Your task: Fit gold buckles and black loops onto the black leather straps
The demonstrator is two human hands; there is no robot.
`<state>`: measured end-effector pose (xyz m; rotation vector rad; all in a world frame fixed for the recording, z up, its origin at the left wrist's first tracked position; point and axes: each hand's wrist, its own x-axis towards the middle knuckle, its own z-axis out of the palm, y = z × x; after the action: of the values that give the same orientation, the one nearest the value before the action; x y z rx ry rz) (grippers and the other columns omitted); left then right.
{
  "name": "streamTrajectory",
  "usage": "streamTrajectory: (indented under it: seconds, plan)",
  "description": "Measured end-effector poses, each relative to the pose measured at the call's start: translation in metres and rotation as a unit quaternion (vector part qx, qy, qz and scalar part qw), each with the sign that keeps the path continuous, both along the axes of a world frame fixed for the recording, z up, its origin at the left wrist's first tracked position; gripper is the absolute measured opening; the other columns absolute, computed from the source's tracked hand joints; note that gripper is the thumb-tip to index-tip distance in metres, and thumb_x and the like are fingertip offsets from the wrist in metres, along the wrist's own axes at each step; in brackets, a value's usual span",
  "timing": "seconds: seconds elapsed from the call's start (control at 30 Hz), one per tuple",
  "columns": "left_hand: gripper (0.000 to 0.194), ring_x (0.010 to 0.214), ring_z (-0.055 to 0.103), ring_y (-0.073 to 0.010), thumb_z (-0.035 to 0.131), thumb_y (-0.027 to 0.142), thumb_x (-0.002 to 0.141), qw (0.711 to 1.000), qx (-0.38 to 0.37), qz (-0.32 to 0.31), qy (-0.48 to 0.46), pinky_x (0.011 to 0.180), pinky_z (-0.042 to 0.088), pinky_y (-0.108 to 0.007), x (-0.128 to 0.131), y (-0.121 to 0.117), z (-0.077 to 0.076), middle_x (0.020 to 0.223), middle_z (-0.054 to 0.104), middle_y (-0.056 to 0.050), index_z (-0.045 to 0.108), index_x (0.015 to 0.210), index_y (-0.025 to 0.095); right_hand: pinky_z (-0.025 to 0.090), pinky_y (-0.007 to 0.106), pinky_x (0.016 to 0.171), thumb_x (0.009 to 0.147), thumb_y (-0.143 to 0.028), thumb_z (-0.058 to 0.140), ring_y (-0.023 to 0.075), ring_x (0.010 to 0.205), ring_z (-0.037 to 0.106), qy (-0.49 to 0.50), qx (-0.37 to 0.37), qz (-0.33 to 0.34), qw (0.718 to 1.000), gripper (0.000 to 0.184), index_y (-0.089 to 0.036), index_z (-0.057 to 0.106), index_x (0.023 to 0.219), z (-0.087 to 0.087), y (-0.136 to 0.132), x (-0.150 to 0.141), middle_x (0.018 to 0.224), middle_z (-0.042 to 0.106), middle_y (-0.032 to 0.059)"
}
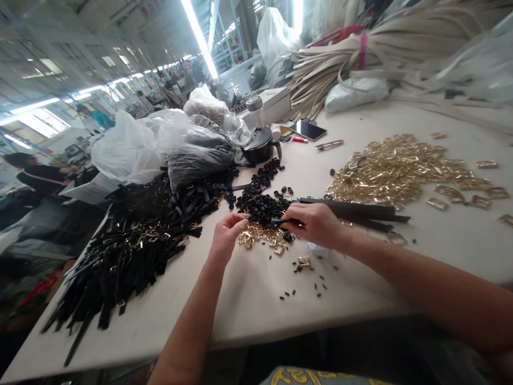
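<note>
Fingertips pressed together, my left hand [228,232] pinches something small and dark, too small to name, at the near side of a pile of black strap loops [262,200]. My right hand [318,223] is closed around a slim black strap-like piece [292,221], whose tip points left toward my left hand. Beneath and between both hands lie small gold buckles [256,234]. Nearer to me, a single gold buckle [304,262] rests on the table among scattered tiny black bits [319,286].
A heap of black straps with buckles [140,240] covers the left side. Flat black strips [360,209] lie right of my hands, before a large pile of gold buckles [393,171]. Behind are a black lidded pot [258,145], a phone [308,130], plastic bags [160,141] and beige strips [320,69].
</note>
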<state>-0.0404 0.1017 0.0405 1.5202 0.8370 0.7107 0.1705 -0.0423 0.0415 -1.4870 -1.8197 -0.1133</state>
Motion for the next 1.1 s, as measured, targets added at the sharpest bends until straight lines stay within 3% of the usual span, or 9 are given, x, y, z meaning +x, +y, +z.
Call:
streamTrajectory:
  seconds: [0.07,0.17,0.3,0.47,0.7,0.87,1.0,1.1]
  plan:
    - [0.026,0.068,0.063,-0.0114,0.079,0.037,0.066,0.988,-0.139,-0.002,-0.074,0.062,0.049,-0.022,0.012,-0.020,0.002,0.080,0.069,-0.002,0.064,0.073,0.017,0.038,0.021,0.056,0.090,-0.028,0.057,0.0100,0.060,0.054,0.012,0.019,-0.007,1.000,0.015,-0.018,0.063,0.079,0.002,-0.001,-0.001,0.072,0.063,0.0000]
    - [0.031,0.058,0.061,-0.0090,0.082,0.037,0.062,0.959,-0.255,-0.013,-0.125,0.055,0.048,-0.019,0.030,-0.041,-0.004,0.069,0.068,-0.001,0.062,0.072,0.016,0.037,0.021,0.056,0.090,-0.027,0.058,0.0093,0.059,0.053,0.022,0.044,-0.015,0.999,0.015,-0.018,0.062,0.080,0.005,-0.002,-0.002,0.072,0.063,-0.0001]
    - [0.034,0.057,0.061,-0.0082,0.084,0.037,0.061,0.939,-0.313,-0.012,-0.141,0.055,0.049,-0.018,0.043,-0.052,-0.015,0.069,0.069,-0.002,0.063,0.075,0.015,0.034,0.022,0.056,0.092,-0.027,0.056,0.0098,0.061,0.054,-0.017,0.046,-0.030,0.998,0.017,-0.017,0.062,0.079,0.004,-0.002,-0.002,0.071,0.062,-0.0001]
    - [0.034,0.060,0.063,-0.0077,0.085,0.036,0.063,0.924,-0.350,-0.017,-0.156,0.055,0.052,-0.017,0.042,-0.053,-0.017,0.073,0.070,-0.001,0.065,0.080,0.014,0.030,0.024,0.055,0.095,-0.029,0.050,0.0103,0.061,0.052,-0.061,0.001,-0.047,0.997,0.023,-0.018,0.062,0.079,0.003,-0.002,-0.001,0.073,0.061,0.0007]
    - [0.038,0.058,0.063,-0.0066,0.087,0.036,0.059,0.924,-0.356,0.000,-0.143,0.054,0.052,-0.016,0.041,-0.049,-0.018,0.074,0.069,0.001,0.062,0.079,0.016,0.027,0.026,0.054,0.099,-0.029,0.042,0.0100,0.059,0.049,-0.144,-0.015,-0.032,0.989,0.032,-0.019,0.063,0.077,0.005,-0.004,-0.002,0.070,0.059,0.0003]
    - [0.043,0.052,0.061,-0.0055,0.089,0.035,0.054,0.947,-0.299,-0.002,-0.122,0.052,0.051,-0.015,0.041,-0.050,-0.016,0.065,0.063,0.006,0.062,0.083,0.018,0.025,0.027,0.053,0.099,-0.028,0.041,0.0101,0.060,0.050,-0.183,-0.028,0.012,0.983,0.030,-0.018,0.061,0.078,0.005,-0.003,0.000,0.072,0.059,0.0003]
    - [0.036,0.053,0.062,-0.0074,0.086,0.033,0.060,0.965,-0.238,-0.036,-0.105,0.056,0.052,-0.019,0.039,-0.053,-0.014,0.067,0.065,0.003,0.062,0.081,0.016,0.030,0.025,0.055,0.096,-0.026,0.046,0.0109,0.063,0.055,-0.113,-0.060,0.028,0.991,0.022,-0.018,0.060,0.082,0.002,-0.002,-0.001,0.077,0.063,0.0012]
    - [0.037,0.055,0.063,-0.0089,0.086,0.034,0.059,0.969,-0.217,-0.028,-0.116,0.057,0.053,-0.021,0.039,-0.054,-0.013,0.069,0.067,0.003,0.063,0.082,0.016,0.037,0.024,0.061,0.093,-0.030,0.052,0.0136,0.070,0.061,-0.010,-0.088,0.035,0.995,0.018,-0.018,0.059,0.105,0.004,-0.003,-0.003,0.085,0.069,0.0022]
